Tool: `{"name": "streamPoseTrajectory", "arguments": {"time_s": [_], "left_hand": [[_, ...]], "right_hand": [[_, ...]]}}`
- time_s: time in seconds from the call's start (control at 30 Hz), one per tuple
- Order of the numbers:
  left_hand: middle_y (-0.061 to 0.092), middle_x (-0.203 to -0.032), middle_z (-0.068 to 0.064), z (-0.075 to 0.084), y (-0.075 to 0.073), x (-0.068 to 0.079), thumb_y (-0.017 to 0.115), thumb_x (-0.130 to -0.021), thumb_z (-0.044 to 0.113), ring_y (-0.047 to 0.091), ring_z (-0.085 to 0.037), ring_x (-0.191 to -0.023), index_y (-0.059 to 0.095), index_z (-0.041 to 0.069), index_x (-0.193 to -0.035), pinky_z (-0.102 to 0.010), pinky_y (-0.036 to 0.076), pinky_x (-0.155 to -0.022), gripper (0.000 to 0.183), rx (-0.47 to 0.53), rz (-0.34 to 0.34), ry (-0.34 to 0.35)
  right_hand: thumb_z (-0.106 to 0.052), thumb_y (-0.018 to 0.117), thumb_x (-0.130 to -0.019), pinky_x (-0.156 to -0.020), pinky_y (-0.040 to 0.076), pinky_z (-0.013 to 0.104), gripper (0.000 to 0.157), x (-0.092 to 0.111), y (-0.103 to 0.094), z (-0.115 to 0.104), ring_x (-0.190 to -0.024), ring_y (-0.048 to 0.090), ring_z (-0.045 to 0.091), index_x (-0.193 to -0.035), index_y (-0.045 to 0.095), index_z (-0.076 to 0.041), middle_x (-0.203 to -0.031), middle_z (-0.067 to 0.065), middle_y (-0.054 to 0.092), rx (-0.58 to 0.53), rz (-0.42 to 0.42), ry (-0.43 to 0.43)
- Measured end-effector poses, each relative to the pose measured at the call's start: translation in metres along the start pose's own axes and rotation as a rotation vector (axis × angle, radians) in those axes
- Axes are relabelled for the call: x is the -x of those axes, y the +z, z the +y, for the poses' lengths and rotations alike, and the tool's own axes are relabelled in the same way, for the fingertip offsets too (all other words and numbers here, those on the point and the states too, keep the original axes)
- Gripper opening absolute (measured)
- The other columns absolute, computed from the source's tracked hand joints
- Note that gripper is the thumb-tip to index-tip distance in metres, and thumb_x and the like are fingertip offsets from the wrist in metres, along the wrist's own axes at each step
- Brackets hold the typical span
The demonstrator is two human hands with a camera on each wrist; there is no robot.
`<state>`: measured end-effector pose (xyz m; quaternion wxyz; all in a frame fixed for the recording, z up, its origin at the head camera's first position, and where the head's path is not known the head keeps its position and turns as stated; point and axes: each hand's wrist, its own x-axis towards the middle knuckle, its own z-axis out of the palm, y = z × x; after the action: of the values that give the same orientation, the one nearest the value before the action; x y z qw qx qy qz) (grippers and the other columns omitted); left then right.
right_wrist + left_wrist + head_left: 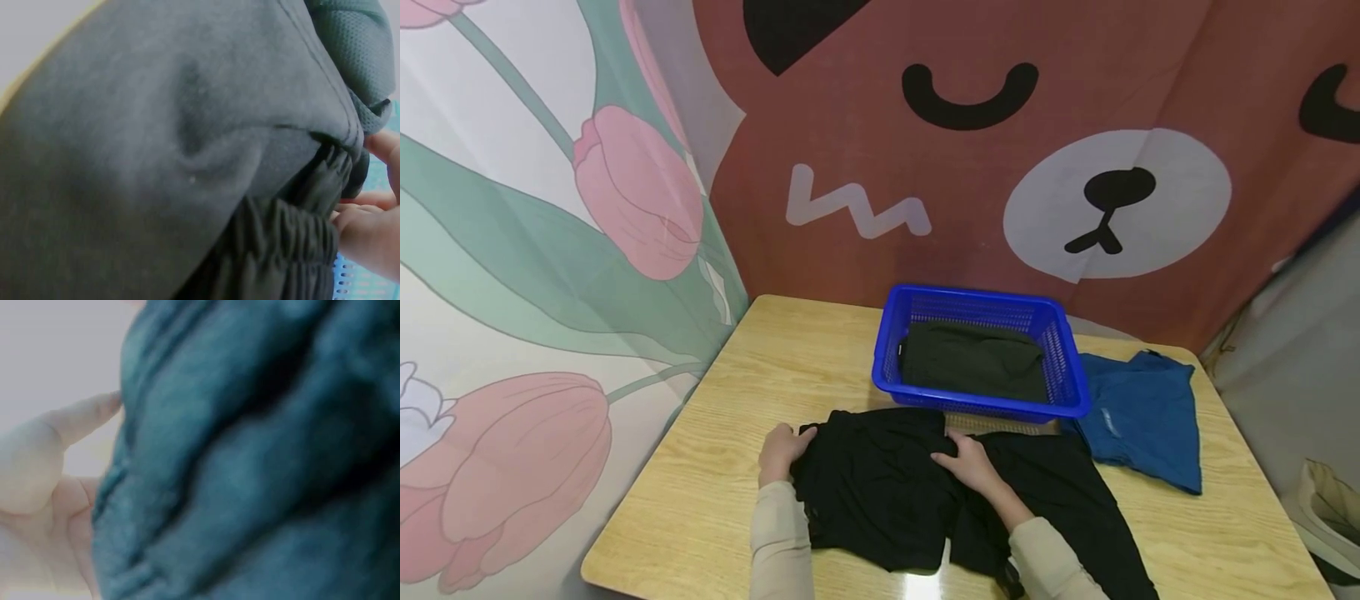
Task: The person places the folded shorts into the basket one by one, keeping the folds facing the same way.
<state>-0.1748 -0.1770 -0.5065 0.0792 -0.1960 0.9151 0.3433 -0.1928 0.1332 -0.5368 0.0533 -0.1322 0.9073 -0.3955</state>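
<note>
A pair of black pants (872,492) is spread across the front of the table, one part at the left and another reaching down to the right. My left hand (781,452) grips its upper left edge, thumb on top; in the left wrist view the thumb (87,419) lies against the dark, wrinkled cloth (219,456). With my right hand (972,467) I pinch the cloth at the upper middle. Up close in the right wrist view, the right fingers (369,231) hold the fabric beside a gathered elastic band (287,231).
Behind the pants a blue plastic basket (981,404) holds a folded dark green garment (973,362). Blue folded clothing (1142,417) lies at the basket's right. The wooden table (700,500) meets printed cloth hangings at the back and left.
</note>
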Motion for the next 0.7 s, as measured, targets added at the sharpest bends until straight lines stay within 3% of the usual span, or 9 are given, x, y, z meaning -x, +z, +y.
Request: {"name": "streamPoseTrajectory", "arguments": {"time_s": [0.1,0.2,0.3,0.37,0.47,0.57,0.63,0.7], "left_hand": [[0.057,-0.087,-0.022,-0.002,-0.003,0.001,0.057,-0.088,0.039,0.055,-0.030,-0.075,0.055,-0.011,-0.094,-0.038,0.046,-0.062,0.050,0.025,0.007,-0.031],[0.044,-0.061,-0.006,-0.003,-0.003,0.002,0.057,-0.087,0.041,0.043,-0.019,-0.056,0.048,0.001,-0.065,-0.028,0.036,-0.050,0.047,0.047,0.016,-0.032],[0.029,-0.052,0.002,-0.004,-0.002,0.002,0.059,-0.085,0.042,0.033,-0.014,-0.049,0.034,0.012,-0.052,-0.024,0.029,-0.045,0.052,0.080,0.021,-0.023],[0.029,-0.052,0.003,-0.004,-0.001,0.002,0.061,-0.084,0.043,0.033,-0.014,-0.049,0.032,0.013,-0.051,-0.024,0.029,-0.045,0.053,0.097,0.021,-0.024],[0.036,-0.058,-0.002,-0.005,0.001,0.000,0.064,-0.080,0.046,0.038,-0.018,-0.054,0.039,0.008,-0.057,-0.028,0.034,-0.049,0.051,0.118,-0.008,-0.040],[0.054,-0.082,-0.019,-0.005,0.003,-0.001,0.066,-0.078,0.049,0.053,-0.030,-0.075,0.054,-0.008,-0.084,-0.037,0.046,-0.065,0.059,0.114,-0.069,-0.036],[0.053,-0.105,-0.030,-0.006,0.005,-0.003,0.070,-0.075,0.048,0.053,-0.039,-0.095,0.049,-0.016,-0.109,-0.044,0.046,-0.080,0.075,0.119,-0.117,-0.028],[0.049,-0.116,-0.032,-0.005,0.007,-0.004,0.074,-0.072,0.045,0.050,-0.042,-0.105,0.042,-0.018,-0.120,-0.048,0.044,-0.088,0.085,0.120,-0.153,-0.010]], "right_hand": [[-0.017,0.067,-0.082,-0.089,0.042,0.050,0.051,0.000,0.001,-0.001,-0.108,0.051,0.042,-0.120,0.051,0.013,-0.118,0.029,0.054,-0.002,-0.002,0.010],[-0.018,0.067,-0.082,-0.088,0.043,0.050,0.051,0.000,0.002,-0.002,-0.107,0.052,0.042,-0.119,0.052,0.013,-0.118,0.029,0.055,0.002,-0.010,0.019],[-0.018,0.066,-0.082,-0.089,0.042,0.050,0.050,0.000,0.003,-0.002,-0.108,0.052,0.042,-0.118,0.053,0.013,-0.117,0.028,0.055,-0.003,-0.014,0.025],[-0.017,0.067,-0.082,-0.089,0.042,0.050,0.050,-0.001,0.003,-0.002,-0.108,0.051,0.042,-0.118,0.053,0.013,-0.118,0.029,0.054,-0.003,-0.013,0.021],[-0.017,0.067,-0.081,-0.091,0.041,0.050,0.050,-0.001,0.004,-0.003,-0.110,0.050,0.043,-0.118,0.052,0.014,-0.118,0.030,0.053,-0.002,-0.011,0.021],[-0.017,0.068,-0.080,-0.091,0.040,0.051,0.052,-0.002,0.005,-0.003,-0.110,0.049,0.044,-0.117,0.051,0.015,-0.118,0.031,0.053,0.006,-0.007,0.020],[-0.018,0.068,-0.080,-0.092,0.039,0.051,0.053,-0.002,0.006,-0.004,-0.112,0.048,0.044,-0.118,0.051,0.015,-0.119,0.031,0.052,0.000,-0.007,0.028],[-0.018,0.069,-0.079,-0.092,0.039,0.051,0.053,-0.001,0.007,-0.004,-0.112,0.048,0.044,-0.118,0.051,0.015,-0.119,0.031,0.052,-0.002,0.000,0.022]]}}
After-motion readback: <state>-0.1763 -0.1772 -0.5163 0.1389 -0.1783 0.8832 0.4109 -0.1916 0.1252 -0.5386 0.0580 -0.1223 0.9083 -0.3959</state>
